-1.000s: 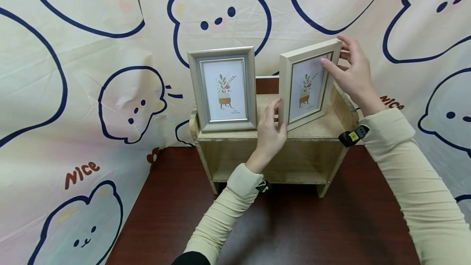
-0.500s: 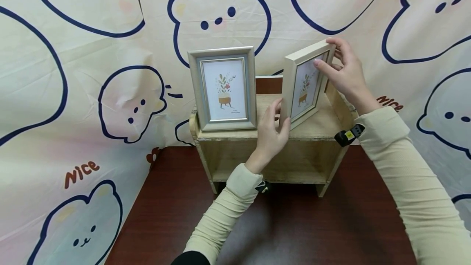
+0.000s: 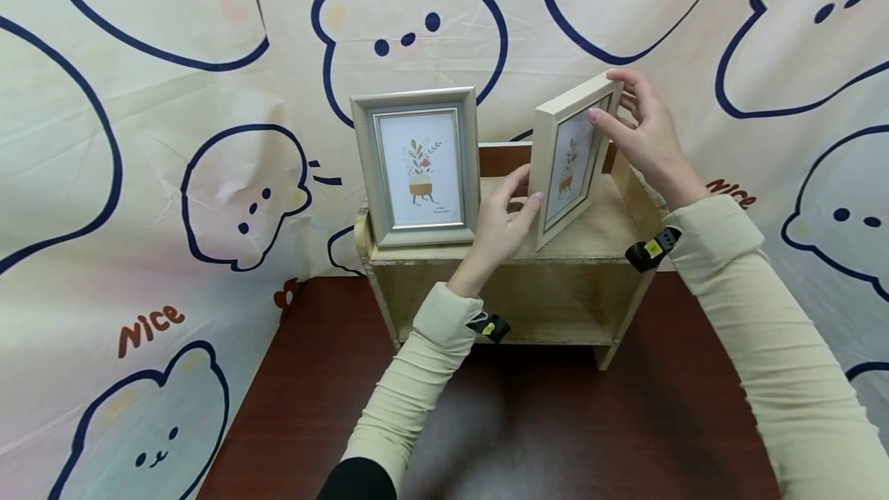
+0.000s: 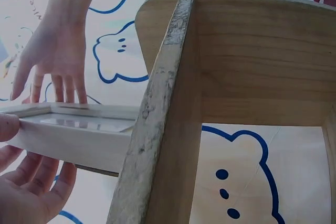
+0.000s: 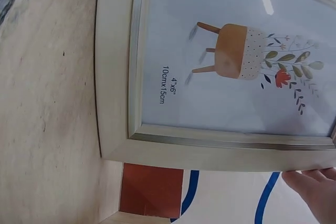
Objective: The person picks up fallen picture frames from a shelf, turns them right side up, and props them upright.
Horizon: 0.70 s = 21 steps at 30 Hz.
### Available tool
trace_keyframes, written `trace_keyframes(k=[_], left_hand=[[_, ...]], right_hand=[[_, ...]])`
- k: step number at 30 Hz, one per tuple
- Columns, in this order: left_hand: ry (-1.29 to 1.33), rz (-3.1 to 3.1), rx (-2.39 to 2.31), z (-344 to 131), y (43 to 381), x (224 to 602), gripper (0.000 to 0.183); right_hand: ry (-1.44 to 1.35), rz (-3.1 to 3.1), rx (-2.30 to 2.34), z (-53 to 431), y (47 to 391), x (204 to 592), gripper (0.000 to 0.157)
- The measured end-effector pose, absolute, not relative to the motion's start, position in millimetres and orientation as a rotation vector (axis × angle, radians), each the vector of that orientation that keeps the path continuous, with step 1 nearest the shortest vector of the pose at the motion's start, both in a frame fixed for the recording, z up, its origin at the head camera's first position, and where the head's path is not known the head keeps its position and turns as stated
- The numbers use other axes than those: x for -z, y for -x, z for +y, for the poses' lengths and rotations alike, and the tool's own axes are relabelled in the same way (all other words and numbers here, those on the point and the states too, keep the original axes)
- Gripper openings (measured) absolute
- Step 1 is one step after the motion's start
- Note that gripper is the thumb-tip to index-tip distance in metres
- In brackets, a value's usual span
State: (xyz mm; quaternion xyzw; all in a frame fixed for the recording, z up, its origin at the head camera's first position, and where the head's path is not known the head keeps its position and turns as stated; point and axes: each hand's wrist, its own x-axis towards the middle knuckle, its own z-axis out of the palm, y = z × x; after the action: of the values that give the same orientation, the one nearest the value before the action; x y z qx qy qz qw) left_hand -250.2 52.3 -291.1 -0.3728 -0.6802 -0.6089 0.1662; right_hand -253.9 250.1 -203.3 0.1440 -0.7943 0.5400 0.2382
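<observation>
A cream picture frame with a potted-plant print stands turned at an angle, its lower edge right at the top board of a small wooden shelf. My right hand grips its upper right corner, thumb over the front and fingers behind. At its left edge, my left hand holds it between thumb and fingers; in the left wrist view the left fingers lie beneath the frame. To the left, a silver-grey picture frame with the same print stands upright on the shelf.
The shelf stands on a dark red-brown table, with an open compartment below its top board. Raised side panels bound the top. A cloth backdrop printed with blue-outlined bears hangs close behind and along the left.
The cream frame has turned further edge-on, its right side swinging left with my right hand. My left hand has shifted slightly left and up. The silver-grey frame has stayed put.
</observation>
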Motion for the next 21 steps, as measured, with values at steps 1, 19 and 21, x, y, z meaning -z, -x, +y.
trace_keyframes(k=[1, 19, 21], left_hand=[[1.06, -1.942, 1.724, 53, 250, 291, 0.04], [1.042, -1.882, 1.622, 59, 247, 292, 0.033], [1.031, -1.89, 1.622, 59, 246, 291, 0.033]], right_hand=[[-0.4, -2.169, -1.488, 249, 255, 203, 0.052], [-0.498, -2.108, -1.1, 237, 238, 203, 0.052], [-0.553, -2.083, -1.037, 235, 237, 203, 0.054]])
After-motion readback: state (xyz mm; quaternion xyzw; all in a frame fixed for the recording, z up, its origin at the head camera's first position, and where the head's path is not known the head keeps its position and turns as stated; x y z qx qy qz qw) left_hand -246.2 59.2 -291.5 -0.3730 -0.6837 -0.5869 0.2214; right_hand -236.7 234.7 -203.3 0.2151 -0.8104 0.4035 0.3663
